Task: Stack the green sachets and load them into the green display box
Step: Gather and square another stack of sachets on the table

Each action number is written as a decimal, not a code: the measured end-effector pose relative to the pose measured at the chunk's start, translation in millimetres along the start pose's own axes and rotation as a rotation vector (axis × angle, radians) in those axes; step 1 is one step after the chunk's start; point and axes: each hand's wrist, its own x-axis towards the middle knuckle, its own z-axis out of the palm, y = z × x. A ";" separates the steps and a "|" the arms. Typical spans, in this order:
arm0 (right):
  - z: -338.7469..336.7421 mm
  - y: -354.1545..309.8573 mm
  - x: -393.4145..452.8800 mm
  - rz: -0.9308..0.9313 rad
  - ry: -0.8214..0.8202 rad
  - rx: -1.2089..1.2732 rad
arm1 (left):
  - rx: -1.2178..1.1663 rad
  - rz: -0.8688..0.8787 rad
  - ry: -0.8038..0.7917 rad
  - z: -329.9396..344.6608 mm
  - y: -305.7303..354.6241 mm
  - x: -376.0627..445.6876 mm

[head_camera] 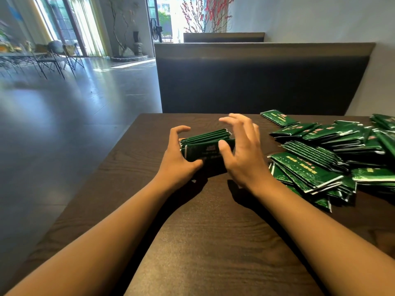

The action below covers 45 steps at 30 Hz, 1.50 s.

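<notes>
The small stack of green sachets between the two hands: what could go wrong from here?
1. The small stack of green foil sachets stands on edge and fans apart at the top. The left hand curls round one end, but the right hand looks open, so sachets may tip over.
2. The loose pile of green sachets lies close on the right of the dark wooden table; a sweeping right wrist could scatter it.
3. No green display box is in view, so the stack may need a long carry.

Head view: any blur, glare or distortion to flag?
Head view: the right hand shows motion blur at its fingertips; the left hand and the stack of green foil sachets it grips are fairly sharp. Both arms cast hard shadows on the dark wooden table. Background windows are blown out, with glare on the floor; wide-angle distortion bends the edges.
</notes>
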 end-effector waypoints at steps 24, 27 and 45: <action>-48.9 -8.6 17.9 0.682 -0.862 -0.940 | 0.047 -0.018 -0.020 2.0 1.2 -0.2; -52.1 -3.1 5.9 0.740 -0.939 -0.993 | 0.062 0.004 -0.053 2.0 5.3 -1.3; -62.2 3.9 -6.5 0.273 -0.441 -0.868 | 0.079 -0.052 -0.015 2.5 -1.1 3.1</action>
